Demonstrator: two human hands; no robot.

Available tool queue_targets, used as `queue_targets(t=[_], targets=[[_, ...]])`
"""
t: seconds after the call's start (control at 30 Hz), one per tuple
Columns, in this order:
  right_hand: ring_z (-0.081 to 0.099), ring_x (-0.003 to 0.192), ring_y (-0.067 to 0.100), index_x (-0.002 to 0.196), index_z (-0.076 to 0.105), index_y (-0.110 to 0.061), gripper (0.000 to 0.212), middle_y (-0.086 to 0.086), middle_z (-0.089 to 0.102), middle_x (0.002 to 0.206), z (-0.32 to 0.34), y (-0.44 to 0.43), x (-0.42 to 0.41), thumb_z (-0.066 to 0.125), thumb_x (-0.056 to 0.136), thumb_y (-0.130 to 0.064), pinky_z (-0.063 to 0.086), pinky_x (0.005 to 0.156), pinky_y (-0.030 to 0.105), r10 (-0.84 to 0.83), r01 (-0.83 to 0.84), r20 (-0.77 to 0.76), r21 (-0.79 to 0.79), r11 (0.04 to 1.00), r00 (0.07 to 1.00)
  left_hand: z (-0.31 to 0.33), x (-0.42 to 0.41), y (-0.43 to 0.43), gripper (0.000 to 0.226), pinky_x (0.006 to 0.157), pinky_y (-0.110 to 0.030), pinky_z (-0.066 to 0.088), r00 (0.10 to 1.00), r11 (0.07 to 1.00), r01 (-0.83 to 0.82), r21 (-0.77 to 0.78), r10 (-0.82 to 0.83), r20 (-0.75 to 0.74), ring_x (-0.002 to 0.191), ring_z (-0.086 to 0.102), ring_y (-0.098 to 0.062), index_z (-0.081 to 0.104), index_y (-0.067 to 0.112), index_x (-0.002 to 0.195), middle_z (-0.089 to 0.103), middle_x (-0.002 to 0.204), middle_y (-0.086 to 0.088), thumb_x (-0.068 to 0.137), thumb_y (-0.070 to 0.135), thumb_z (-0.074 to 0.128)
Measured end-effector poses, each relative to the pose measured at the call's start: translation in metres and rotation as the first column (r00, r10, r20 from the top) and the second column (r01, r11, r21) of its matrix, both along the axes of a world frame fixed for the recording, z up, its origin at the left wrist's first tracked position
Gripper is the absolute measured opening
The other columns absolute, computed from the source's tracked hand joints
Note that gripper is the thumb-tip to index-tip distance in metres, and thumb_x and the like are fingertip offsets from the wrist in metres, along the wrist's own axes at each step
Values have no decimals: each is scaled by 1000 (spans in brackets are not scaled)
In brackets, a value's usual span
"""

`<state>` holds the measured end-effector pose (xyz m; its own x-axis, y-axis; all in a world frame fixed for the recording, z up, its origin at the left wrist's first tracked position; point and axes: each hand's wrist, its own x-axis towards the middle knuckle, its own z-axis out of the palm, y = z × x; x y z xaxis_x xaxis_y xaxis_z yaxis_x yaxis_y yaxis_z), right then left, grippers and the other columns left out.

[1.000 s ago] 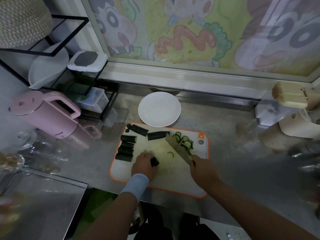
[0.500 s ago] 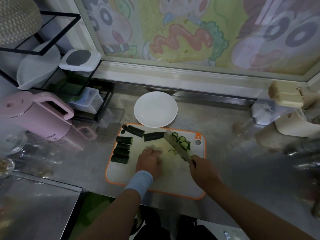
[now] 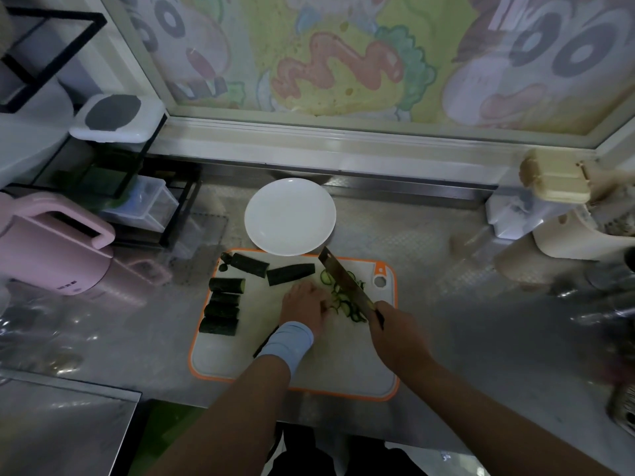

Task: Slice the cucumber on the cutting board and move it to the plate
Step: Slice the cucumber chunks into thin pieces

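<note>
Squarely on the ribbed steel counter [image 3: 446, 304] lies a white plastic board [image 3: 343, 369] with an orange rim. Stubby, dark-skinned cucumber chunks [image 3: 290, 273] sit along its left edge and far-left corner. Thin, curled slices [image 3: 343, 305] heap toward the far-right corner. The right hand [image 3: 395, 329] grips the handle of a broad, flat knife [image 3: 340, 276], its blade slanting over the slices. The left hand [image 3: 304, 305] rests knuckles-up beside them, fingers curled; whether it holds anything is hidden. A round, glossy white plate [image 3: 290, 216] meets the board's far edge.

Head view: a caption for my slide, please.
Right hand holds knife over cucumber slices on cutting board, left hand alongside.
</note>
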<state>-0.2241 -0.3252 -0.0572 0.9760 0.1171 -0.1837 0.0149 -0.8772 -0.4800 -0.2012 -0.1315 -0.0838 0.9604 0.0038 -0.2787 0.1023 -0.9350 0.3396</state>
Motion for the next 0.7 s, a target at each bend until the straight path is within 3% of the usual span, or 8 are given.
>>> queue_targets(t=[0.1, 0.23, 0.33, 0.43, 0.53, 0.6, 0.7], targets=[[50, 49, 17, 73, 45, -21, 28, -2, 50, 56, 1, -1, 1, 44, 96, -38, 48, 48, 40, -2, 2, 14, -5, 1000, 1000, 1, -1, -1, 11, 91, -32, 38, 1000, 999, 24, -32, -24, -1, 102, 46, -21, 64, 24, 93, 52, 105, 0, 85, 20, 57], [49, 48, 15, 72, 47, -19, 29, -1, 49, 54, 7, 0, 6, 47, 96, -35, 43, 46, 36, -37, 37, 30, 18, 999, 999, 9, 1, -4, 1, 75, -28, 49, 988, 938, -152, -313, 152, -25, 80, 57, -15, 63, 26, 83, 63, 85, 6, 84, 25, 62], [50, 51, 15, 75, 49, -19, 27, -2, 51, 58, 13, 0, 12, 45, 96, -35, 37, 45, 30, -72, 71, 18, 19, 997, 997, 23, 18, -12, 7, 81, -28, 50, 963, 860, -266, -435, 260, -75, 86, 60, -12, 68, 31, 90, 67, 93, 9, 84, 31, 64], [50, 52, 15, 75, 48, -20, 27, -3, 51, 59, 18, 0, 17, 42, 97, -35, 34, 45, 28, -61, 61, 4, 16, 998, 998, 29, 33, -9, 25, 93, -32, 47, 979, 923, -205, -327, 190, -78, 103, 59, -19, 67, 28, 112, 63, 116, 3, 91, 33, 55], [52, 53, 18, 75, 48, -21, 27, -2, 52, 59, 21, 2, 17, 42, 97, -35, 38, 47, 30, -30, 30, 3, 16, 999, 1000, 32, 30, 11, 28, 100, -35, 43, 977, 928, -213, -307, 210, -43, 112, 55, -24, 65, 22, 117, 58, 127, -2, 93, 22, 52], [50, 54, 20, 75, 47, -21, 26, -4, 49, 59, 21, 7, 14, 42, 97, -35, 35, 47, 29, 4, -4, -8, 20, 1000, 1000, 36, 17, 25, 27, 98, -31, 42, 972, 930, -219, -296, 235, 18, 110, 56, -23, 67, 21, 113, 60, 122, -3, 92, 15, 51], [50, 58, 20, 77, 50, -21, 23, -5, 49, 64, 17, 23, 6, 45, 95, -34, 31, 51, 29, 113, -112, -13, 54, 992, 994, 40, -14, 47, 21, 83, -27, 44, 959, 937, -275, -213, 284, 11, 94, 58, -24, 65, 18, 89, 60, 98, -2, 92, 15, 45]])
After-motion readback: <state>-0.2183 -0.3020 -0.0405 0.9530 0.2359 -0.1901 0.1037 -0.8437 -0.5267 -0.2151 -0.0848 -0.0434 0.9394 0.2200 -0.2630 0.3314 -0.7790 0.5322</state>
